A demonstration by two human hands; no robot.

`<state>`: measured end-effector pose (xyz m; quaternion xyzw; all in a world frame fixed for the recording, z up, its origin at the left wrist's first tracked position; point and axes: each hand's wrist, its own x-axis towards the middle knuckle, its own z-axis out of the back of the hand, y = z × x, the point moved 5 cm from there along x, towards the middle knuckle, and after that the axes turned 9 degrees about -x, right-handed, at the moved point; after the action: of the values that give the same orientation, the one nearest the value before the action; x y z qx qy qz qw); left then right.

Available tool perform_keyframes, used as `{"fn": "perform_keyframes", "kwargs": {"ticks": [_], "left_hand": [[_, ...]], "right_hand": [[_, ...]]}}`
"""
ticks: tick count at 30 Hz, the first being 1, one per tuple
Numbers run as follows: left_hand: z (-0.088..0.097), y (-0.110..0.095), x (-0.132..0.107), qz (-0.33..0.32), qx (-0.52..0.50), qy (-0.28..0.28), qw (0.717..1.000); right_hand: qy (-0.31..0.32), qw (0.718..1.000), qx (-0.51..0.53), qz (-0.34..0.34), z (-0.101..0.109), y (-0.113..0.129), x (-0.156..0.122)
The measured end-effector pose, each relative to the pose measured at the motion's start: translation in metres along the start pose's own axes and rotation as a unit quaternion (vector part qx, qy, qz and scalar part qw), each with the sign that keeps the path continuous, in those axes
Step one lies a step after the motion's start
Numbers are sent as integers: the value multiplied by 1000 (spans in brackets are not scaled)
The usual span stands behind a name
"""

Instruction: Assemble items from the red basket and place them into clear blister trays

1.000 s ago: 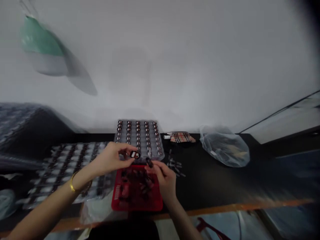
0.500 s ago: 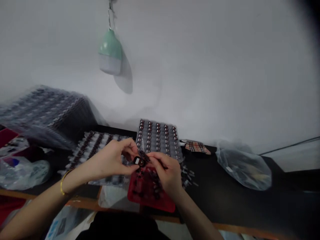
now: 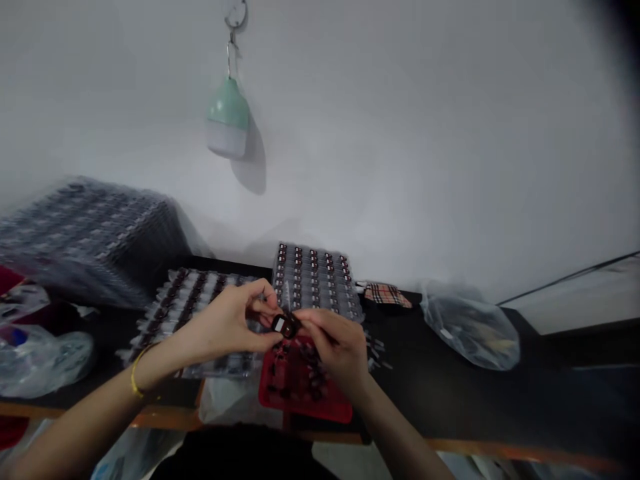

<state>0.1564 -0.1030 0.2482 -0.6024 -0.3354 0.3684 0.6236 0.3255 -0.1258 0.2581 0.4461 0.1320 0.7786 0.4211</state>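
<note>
My left hand (image 3: pixel 237 319) pinches a small dark part with a white rectangle (image 3: pixel 283 325) between thumb and fingers. My right hand (image 3: pixel 336 343) is closed at the right side of the same part; whether it grips this part or a second small piece is too fine to make out. Below both hands lies a red tray (image 3: pixel 305 405) with several small dark pieces in it. Behind them stands a clear plastic tray (image 3: pixel 320 283) with rows of similar dark parts. A second clear tray (image 3: pixel 187 293), with dark strips in rows, lies partly hidden behind my left forearm.
A tall stack of clear trays (image 3: pixel 95 240) stands at the left against the wall. Plastic bags lie at the left (image 3: pixel 45 357) and right (image 3: pixel 473 333). A plaid cloth item (image 3: pixel 387 295) sits by the back. A green-and-white lamp (image 3: pixel 228 120) hangs on the wall.
The view has shifted slightly. The dark part remains between my hands, and the small piece above it at my right fingertips now sits closer against it.
</note>
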Motion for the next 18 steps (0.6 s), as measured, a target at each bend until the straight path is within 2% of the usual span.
{"fn": "perform_keyframes", "kwargs": {"ticks": [6,18], "left_hand": [[1,-8,1,2,11,11,1000],[-1,-10,4,8,13,11,1000]], "right_hand": [[-41,999,6,-22,5,2,2],[8,998,-20,67,8,5,4]]}}
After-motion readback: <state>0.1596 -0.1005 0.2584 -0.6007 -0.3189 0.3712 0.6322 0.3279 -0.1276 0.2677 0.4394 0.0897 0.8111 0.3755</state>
